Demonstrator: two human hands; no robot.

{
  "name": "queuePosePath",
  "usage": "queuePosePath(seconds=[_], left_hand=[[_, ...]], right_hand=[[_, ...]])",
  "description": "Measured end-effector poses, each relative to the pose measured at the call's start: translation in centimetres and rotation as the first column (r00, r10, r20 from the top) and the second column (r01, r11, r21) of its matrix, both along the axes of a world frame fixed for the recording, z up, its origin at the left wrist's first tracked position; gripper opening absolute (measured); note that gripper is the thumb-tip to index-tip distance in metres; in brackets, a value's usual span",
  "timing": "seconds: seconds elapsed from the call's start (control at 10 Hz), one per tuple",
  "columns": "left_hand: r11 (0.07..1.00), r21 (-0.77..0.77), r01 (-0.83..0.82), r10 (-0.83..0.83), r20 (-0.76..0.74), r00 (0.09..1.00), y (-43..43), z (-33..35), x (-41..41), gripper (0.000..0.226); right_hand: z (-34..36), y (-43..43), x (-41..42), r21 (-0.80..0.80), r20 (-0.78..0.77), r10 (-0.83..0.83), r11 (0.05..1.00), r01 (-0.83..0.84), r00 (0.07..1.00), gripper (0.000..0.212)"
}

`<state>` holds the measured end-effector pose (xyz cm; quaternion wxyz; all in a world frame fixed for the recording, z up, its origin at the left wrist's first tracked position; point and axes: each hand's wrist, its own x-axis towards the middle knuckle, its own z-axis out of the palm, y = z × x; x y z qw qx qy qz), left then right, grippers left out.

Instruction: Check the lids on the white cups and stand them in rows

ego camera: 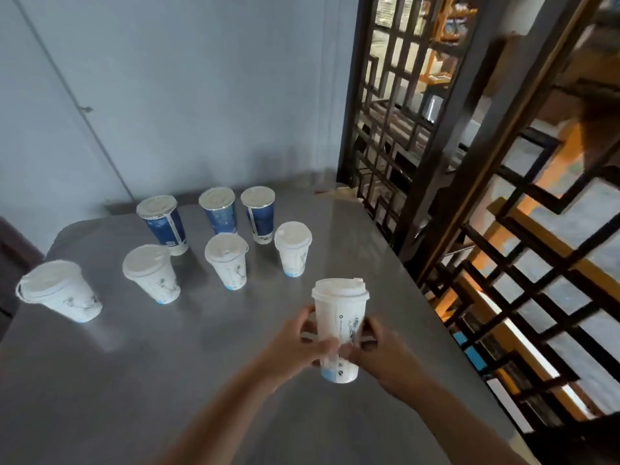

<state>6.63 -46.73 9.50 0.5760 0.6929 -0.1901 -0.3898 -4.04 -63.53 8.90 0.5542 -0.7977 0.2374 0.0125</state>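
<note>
A white lidded cup (340,317) stands upright near the right side of the grey table (167,380). My left hand (295,340) grips its lower left side and my right hand (379,347) grips its lower right side, fingers curled round the wall. Several more white lidded cups stand in a row further back: one at far left (58,292), one left of centre (151,273), one in the middle (227,260) and one to the right (292,248).
Three blue cups with foil-sealed tops (162,223) (218,211) (259,213) form a back row near the grey wall (188,95). A dark wooden lattice screen (469,196) runs along the table's right edge.
</note>
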Motion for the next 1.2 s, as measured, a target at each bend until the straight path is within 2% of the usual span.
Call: queuePosePath(seconds=[0.1,0.2,0.3,0.4,0.5,0.7,1.1,1.2], left_hand=[[1.0,-0.008,-0.028,0.029,0.074,0.997,-4.4,-3.4,4.3,0.051],[0.993,-0.036,-0.115,0.119,0.144,0.982,-8.9,-6.7,8.6,0.055],[0.985,-0.065,-0.158,0.169,0.239,0.956,-12.7,-10.0,12.5,0.065],[0.971,-0.137,-0.193,0.225,0.274,0.935,-15.5,-12.6,15.4,0.046],[0.957,-0.194,-0.213,0.268,0.325,0.907,-17.6,-14.2,17.0,0.054],[0.949,-0.249,-0.195,0.283,0.393,0.875,-19.7,-16.5,18.5,0.049],[0.954,-0.205,-0.218,0.291,0.47,0.833,-20.0,-17.9,19.0,0.053],[0.966,-0.122,-0.226,0.257,0.45,0.855,-19.1,-17.9,17.7,0.063]], right_hand=[[-3.0,-4.0,4.7,0.007,-0.008,-0.027,1.0,0.027,1.0,0.042],[-6.2,-7.9,9.3,0.03,0.101,-0.06,0.998,0.057,0.993,0.062],[-9.0,-11.4,13.5,0.001,0.194,-0.057,0.998,0.058,0.979,0.067],[-10.9,-14.1,16.6,-0.071,0.263,-0.053,0.995,0.073,0.963,0.058],[-12.1,-15.8,18.4,-0.115,0.313,-0.055,0.989,0.095,0.948,0.056],[-13.9,-17.4,20.2,-0.159,0.367,-0.015,0.984,0.079,0.93,0.056],[-15.8,-17.7,20.7,-0.157,0.341,-0.02,0.984,0.078,0.94,0.056],[-15.9,-16.9,19.0,-0.126,0.276,-0.143,0.975,0.184,0.95,0.069]])
